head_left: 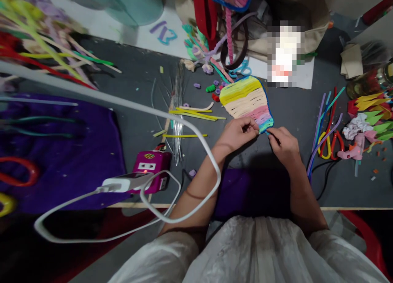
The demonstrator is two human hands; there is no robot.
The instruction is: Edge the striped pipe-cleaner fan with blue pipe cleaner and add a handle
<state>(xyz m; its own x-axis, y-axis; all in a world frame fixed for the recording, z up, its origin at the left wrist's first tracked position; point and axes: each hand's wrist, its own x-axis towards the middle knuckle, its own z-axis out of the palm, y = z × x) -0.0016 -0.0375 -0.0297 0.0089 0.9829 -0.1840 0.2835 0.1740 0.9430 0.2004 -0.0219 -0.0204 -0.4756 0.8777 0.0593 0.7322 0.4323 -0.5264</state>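
A striped panel of pipe cleaners [247,97] lies on the dark table, its bands yellow, cream, pink, lilac and turquoise, with blue edging along its right side. My left hand [238,131] is closed at the panel's lower edge, thumb and fingertips pinched on it. At the lower right corner, my right hand [284,143] pinches what looks like the blue pipe-cleaner edging; the fingertips partly hide it. Just beyond the panel's upper left lie small coiled pieces [211,88] in green, red and purple.
A white cable [211,156] loops over my left forearm from a magenta power box [153,168]. Thin wires [178,123] and yellow pipe cleaners [196,113] lie left. Scissors [325,146] and a pink glue gun [354,150] are right. Purple cloth [76,152] covers the far left.
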